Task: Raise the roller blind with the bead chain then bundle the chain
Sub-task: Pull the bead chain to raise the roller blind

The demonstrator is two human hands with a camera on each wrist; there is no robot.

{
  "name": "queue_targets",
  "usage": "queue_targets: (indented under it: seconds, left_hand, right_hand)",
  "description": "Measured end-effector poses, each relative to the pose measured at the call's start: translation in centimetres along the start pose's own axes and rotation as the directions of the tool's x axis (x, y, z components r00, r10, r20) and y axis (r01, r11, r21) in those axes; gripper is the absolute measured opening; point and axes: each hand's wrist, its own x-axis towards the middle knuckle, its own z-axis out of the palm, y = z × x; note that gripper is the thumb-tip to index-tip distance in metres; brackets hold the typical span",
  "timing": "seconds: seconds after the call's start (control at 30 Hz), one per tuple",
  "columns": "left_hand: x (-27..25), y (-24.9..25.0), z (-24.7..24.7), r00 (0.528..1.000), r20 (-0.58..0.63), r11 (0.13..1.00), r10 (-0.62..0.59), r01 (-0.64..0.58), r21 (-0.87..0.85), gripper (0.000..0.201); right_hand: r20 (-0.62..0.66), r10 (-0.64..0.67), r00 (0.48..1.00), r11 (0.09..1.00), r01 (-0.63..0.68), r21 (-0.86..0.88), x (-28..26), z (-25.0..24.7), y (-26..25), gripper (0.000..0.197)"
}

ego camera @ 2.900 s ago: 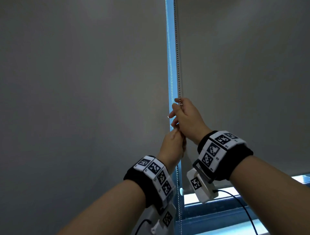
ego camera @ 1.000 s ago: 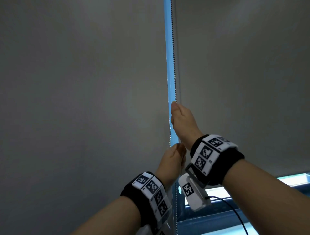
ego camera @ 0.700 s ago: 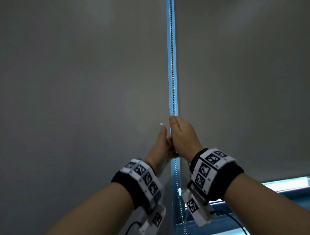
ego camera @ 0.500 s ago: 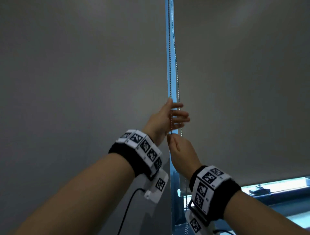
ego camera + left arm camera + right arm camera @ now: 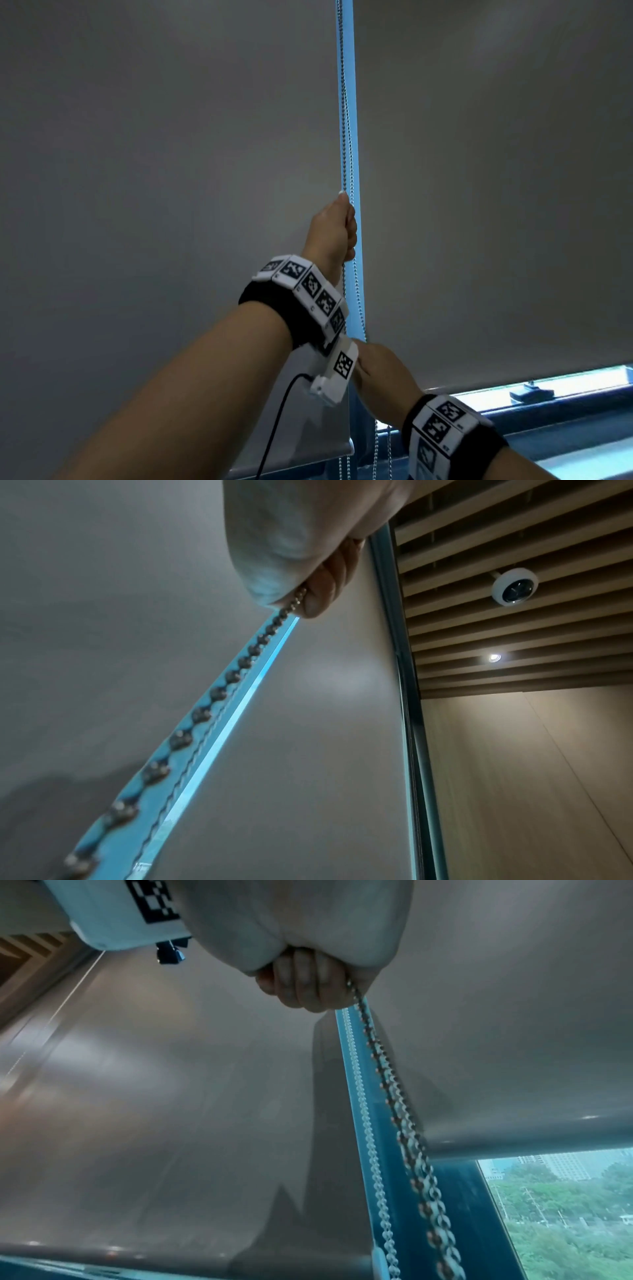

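Observation:
A metal bead chain (image 5: 346,137) hangs in the bright gap between two grey roller blinds. My left hand (image 5: 334,229) is raised and grips the chain (image 5: 240,666) high up, fingers curled round it. My right hand (image 5: 380,373) sits lower, partly behind the left wrist camera, and grips the chain (image 5: 390,1080) in a fist; the strands hang below it. The right roller blind (image 5: 496,205) has its bottom bar (image 5: 513,383) lifted a little above the sill. The left roller blind (image 5: 154,171) hangs lower.
A dark blue window frame (image 5: 565,418) shows under the right blind, with trees and buildings (image 5: 565,1204) outside. A slatted wooden ceiling (image 5: 514,561) with a dome camera (image 5: 515,586) lies to the right. A black cable (image 5: 274,425) hangs from my left wrist.
My left hand went up the chain and closed on it, while my right hand pulled the chain down below the left wrist. The right blind's bottom edge has risen slightly.

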Motion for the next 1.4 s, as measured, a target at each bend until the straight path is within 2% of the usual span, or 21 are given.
queue_targets:
  seconds: [0.07,0.17,0.27,0.37,0.47,0.57,0.63,0.73,0.87,0.97,1.1,1.17,1.2,1.33,1.4]
  left_hand:
    - [-0.6,-0.8,-0.2,1.000,0.017,1.000,-0.007,0.007,0.000,0.045]
    - [-1.5,-2.1,-0.2,0.999,0.033,0.999,-0.039,0.039,0.002,0.046]
    - [-2.9,-4.1,-0.4,0.996,0.030,0.996,-0.085,0.085,-0.009,0.047]
    - [-4.8,-6.1,-0.8,0.990,0.036,0.990,-0.137,0.137,0.015,0.047]
    - [-6.3,-7.6,-1.2,0.983,0.056,0.984,-0.173,0.170,0.054,0.046]
    - [-7.4,-8.3,-1.5,0.972,0.055,0.972,-0.227,0.222,0.077,0.044]
    - [-8.0,-8.6,-1.6,0.971,0.079,0.971,-0.224,0.215,0.106,0.047]
    - [-8.4,-9.2,-1.7,0.973,0.117,0.974,-0.199,0.183,0.136,0.054]
    - [-9.1,-9.2,-1.8,0.953,0.197,0.968,-0.229,0.202,0.148,0.037]
    - [-9.0,-9.1,-1.9,0.925,0.216,0.947,-0.313,0.286,0.149,0.054]
    - [-6.7,-8.0,-2.7,0.935,0.181,0.953,-0.304,0.295,0.076,0.067]
    - [-5.1,-6.5,-2.9,0.942,0.168,0.956,-0.292,0.291,0.028,0.076]
    - [-4.3,-5.6,-2.8,0.951,0.167,0.965,-0.261,0.263,0.007,0.074]
    - [-2.0,-1.1,-1.4,0.984,0.145,0.993,-0.103,0.111,-0.047,0.042]
    - [-1.1,0.7,-0.8,0.993,0.097,0.992,-0.068,0.078,-0.103,0.036]
  right_hand:
    - [-0.002,0.040,0.999,0.997,-0.040,0.067,-0.2,0.1,-0.3,0.052]
    - [-0.096,0.093,0.991,0.972,-0.069,0.225,0.8,-0.7,-0.9,0.048]
    - [-0.230,0.157,0.960,0.909,-0.050,0.413,3.0,-2.9,-1.7,0.036]
    - [-0.337,0.169,0.926,0.879,0.013,0.477,5.1,-5.2,-3.1,0.026]
    - [-0.326,0.163,0.931,0.865,0.024,0.500,7.2,-6.8,-4.3,0.015]
    - [-0.285,0.174,0.942,0.785,0.042,0.619,9.0,-7.8,-6.0,0.016]
    - [-0.272,0.198,0.941,0.744,0.036,0.668,9.8,-8.3,-6.7,0.016]
    - [-0.287,0.239,0.928,0.756,0.007,0.654,10.3,-8.5,-7.0,0.027]
    - [-0.386,0.216,0.897,0.816,0.051,0.576,10.2,-7.8,-7.4,0.043]
    - [-0.426,0.159,0.891,0.863,0.084,0.498,9.6,-7.0,-7.5,0.042]
    - [-0.419,0.154,0.895,0.870,0.078,0.486,7.7,-5.0,-6.6,0.042]
    - [-0.368,0.155,0.917,0.853,0.064,0.518,6.6,-3.6,-5.4,0.040]
    - [-0.344,0.144,0.928,0.855,0.058,0.515,6.0,-3.0,-4.8,0.039]
    - [-0.337,0.116,0.934,0.915,0.032,0.403,3.7,-1.3,-3.9,0.045]
    - [-0.294,0.111,0.949,0.920,0.014,0.392,2.6,-0.7,-3.9,0.054]
